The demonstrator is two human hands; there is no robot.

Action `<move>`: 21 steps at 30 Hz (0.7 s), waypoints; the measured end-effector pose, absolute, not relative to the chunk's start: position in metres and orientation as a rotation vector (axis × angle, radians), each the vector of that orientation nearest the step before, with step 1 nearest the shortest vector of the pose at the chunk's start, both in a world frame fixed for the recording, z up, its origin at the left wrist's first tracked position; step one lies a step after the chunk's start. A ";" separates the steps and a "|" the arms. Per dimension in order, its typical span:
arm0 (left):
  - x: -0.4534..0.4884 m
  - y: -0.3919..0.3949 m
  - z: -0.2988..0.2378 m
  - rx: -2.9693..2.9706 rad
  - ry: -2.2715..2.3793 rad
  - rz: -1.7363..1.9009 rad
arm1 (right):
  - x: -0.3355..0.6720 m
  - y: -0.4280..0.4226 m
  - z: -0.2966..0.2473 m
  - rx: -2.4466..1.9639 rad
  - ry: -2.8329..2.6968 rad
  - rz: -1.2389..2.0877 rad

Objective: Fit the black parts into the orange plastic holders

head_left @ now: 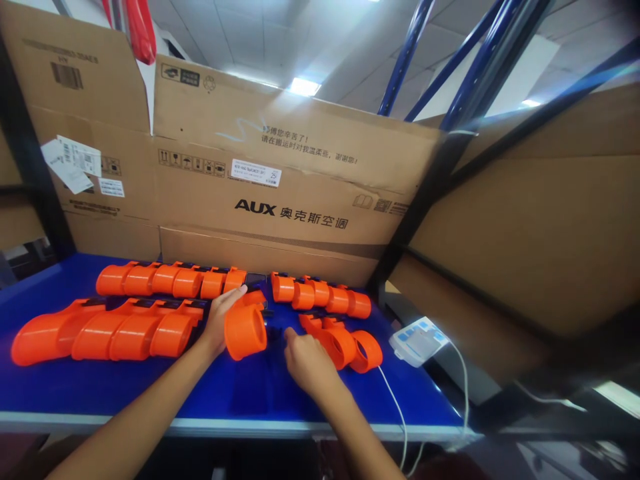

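Orange glossy cylinder (244, 332), left grip (219, 319)

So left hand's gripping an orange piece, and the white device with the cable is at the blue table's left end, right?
Wrong end: the head view shows the white device at the blue table's right end. The left hand is gripping an orange piece, as you say.
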State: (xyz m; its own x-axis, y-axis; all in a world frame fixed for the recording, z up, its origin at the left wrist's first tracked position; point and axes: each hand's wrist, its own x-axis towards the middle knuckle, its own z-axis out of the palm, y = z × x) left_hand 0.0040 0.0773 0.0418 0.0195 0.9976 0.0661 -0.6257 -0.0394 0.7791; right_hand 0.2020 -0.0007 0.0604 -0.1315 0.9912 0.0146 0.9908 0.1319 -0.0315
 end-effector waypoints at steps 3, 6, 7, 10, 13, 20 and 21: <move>0.003 0.078 0.043 0.731 0.680 1.507 | 0.200 -0.001 0.060 -2.062 -2.364 0.025; 0.003 0.079 0.044 0.738 0.708 1.543 | 0.201 -0.002 0.060 -2.066 -2.376 0.049; 0.003 0.080 0.044 0.746 0.712 1.542 | 0.201 -0.003 0.061 -2.064 -2.374 0.055; 0.003 0.081 0.042 0.777 0.725 1.525 | 0.203 -0.005 0.061 -2.043 -2.377 0.054; 0.002 0.084 0.039 0.806 0.750 1.530 | 0.204 -0.006 0.059 -2.011 -2.413 0.024; 0.002 0.088 0.032 0.854 0.778 1.507 | 0.204 -0.010 0.056 -1.997 -2.485 0.024; 0.002 0.088 0.032 0.857 0.769 1.506 | 0.204 -0.012 0.057 -2.000 -2.489 0.033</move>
